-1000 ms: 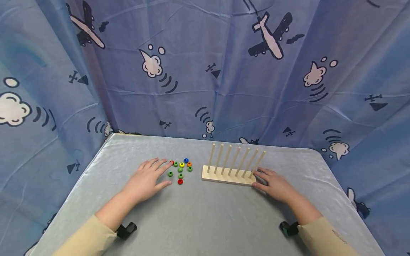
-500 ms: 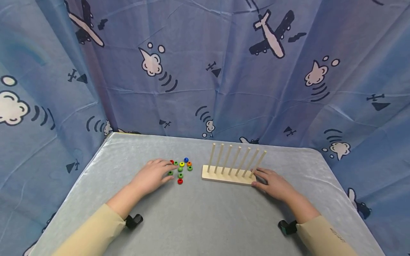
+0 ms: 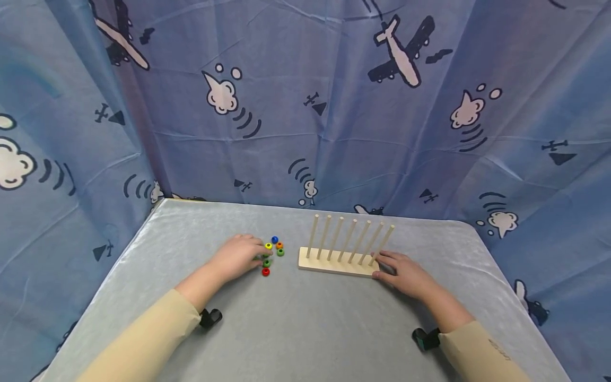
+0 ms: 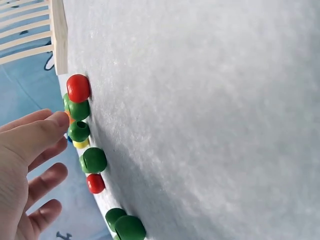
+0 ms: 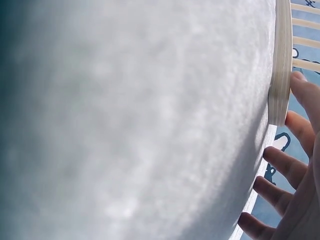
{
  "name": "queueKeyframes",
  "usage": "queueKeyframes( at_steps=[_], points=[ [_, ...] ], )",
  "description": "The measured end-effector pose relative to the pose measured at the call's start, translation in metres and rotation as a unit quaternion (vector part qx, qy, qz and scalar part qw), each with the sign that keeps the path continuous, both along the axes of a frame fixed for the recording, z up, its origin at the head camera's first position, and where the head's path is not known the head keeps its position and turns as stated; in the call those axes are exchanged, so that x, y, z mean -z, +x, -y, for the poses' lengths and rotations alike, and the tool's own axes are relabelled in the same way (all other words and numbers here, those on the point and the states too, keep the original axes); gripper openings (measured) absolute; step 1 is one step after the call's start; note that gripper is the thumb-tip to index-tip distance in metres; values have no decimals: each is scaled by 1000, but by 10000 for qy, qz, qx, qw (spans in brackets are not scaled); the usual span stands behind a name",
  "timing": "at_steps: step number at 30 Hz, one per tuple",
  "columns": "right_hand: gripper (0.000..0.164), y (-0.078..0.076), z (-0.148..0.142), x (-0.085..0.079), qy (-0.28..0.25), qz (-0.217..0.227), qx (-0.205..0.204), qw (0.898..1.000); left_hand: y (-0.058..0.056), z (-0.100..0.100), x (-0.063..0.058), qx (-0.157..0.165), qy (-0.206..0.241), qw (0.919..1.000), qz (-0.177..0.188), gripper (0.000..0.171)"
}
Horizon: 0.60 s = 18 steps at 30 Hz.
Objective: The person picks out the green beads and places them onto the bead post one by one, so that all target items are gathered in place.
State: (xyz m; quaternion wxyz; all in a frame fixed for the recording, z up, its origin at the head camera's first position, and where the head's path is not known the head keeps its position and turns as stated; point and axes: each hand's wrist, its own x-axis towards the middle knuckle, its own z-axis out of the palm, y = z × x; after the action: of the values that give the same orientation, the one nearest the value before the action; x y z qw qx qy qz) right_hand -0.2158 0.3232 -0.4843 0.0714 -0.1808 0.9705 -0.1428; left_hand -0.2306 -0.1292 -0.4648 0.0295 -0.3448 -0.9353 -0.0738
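My left hand (image 3: pixel 238 256) reaches over small round beads on the table, its fingers apart. In the left wrist view, the thumb tip is close beside a green bead (image 4: pixel 79 131) that shows its hole; whether they touch I cannot tell. A red bead (image 3: pixel 265 271), a yellow bead (image 3: pixel 269 246), a blue bead (image 3: pixel 274 240) and an orange bead (image 3: pixel 279 245) lie around it. The hand hides other beads in the head view. My right hand (image 3: pixel 406 275) rests with spread fingers at the right end of a wooden peg rack (image 3: pixel 338 265), thumb touching its base.
Several upright bare pegs (image 3: pixel 338 239) stand in a row on the rack. A pale cloth covers the table (image 3: pixel 305 323). Behind it hangs a blue curtain (image 3: pixel 267 159) printed with planes. Small black cameras (image 3: pixel 211 318) are worn on both wrists.
My left hand has moved right and its fingers have drawn closer together, now covering some beads on the left of the group. The right hand and the rack stay in place.
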Motion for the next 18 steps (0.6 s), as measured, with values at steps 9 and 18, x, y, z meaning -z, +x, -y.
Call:
queueKeyframes(
  at_steps=[9, 18],
  points=[
    [68, -2, 0, 1, -28, -23, 44, 10000, -5, -8, 1, 112, -294, 9994, 159, 24],
    [67, -1, 0, 1, -67, 4, 64, 10000, -6, -11, 5, 158, -463, 9983, 309, 17]
  ],
)
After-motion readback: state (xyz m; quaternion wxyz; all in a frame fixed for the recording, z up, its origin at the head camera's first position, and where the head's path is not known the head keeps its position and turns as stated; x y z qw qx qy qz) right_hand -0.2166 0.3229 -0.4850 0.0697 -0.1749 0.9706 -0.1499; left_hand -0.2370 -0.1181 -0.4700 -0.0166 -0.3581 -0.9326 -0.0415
